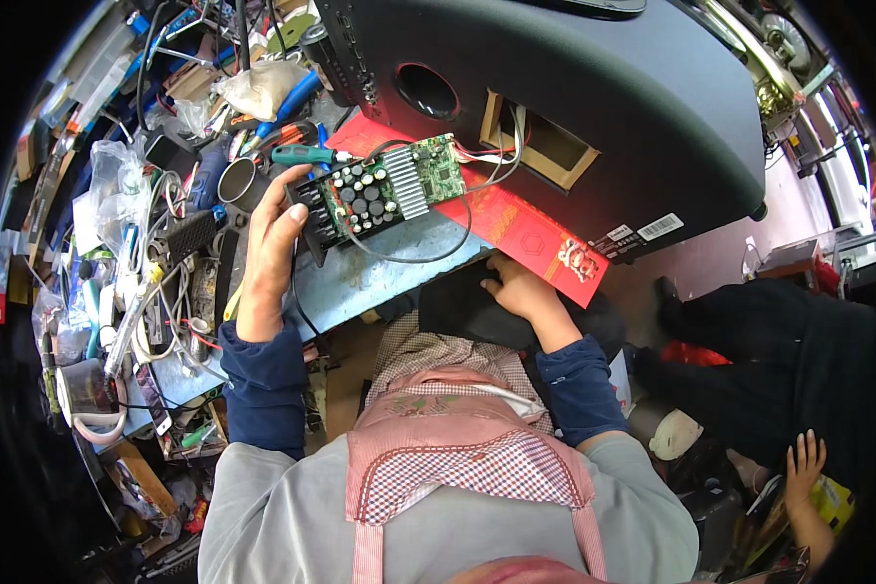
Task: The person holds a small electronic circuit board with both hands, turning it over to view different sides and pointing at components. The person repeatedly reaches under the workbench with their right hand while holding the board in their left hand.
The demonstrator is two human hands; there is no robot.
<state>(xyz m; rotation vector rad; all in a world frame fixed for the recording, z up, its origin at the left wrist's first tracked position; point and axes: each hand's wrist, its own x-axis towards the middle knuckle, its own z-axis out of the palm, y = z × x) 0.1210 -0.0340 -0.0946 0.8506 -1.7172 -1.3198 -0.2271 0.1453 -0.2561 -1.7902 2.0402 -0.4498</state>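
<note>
My left hand (pixel 276 234) grips the black heat-sink end (pixel 318 234) of a circuit board (pixel 366 197), which has capacitors, a finned silver heat sink and trailing wires. A green-handled screwdriver (pixel 304 155) lies just behind the board. My right hand (pixel 521 292) is curled at the bench edge, below a red printed card (pixel 540 238); its fingertips are hidden. Wires run from the board into an open cutout (pixel 540 146) in a large black cabinet (pixel 652 117), which also has a round port (pixel 426 88).
The blue bench (pixel 331 292) holds heaped tools, cables, plastic bags and a metal cup (pixel 237 183) at left. My pink apron (pixel 462 457) is below. Another person in dark clothing (pixel 779 360) is at lower right, one hand (pixel 803 467) visible. Shelves and equipment line the right rim.
</note>
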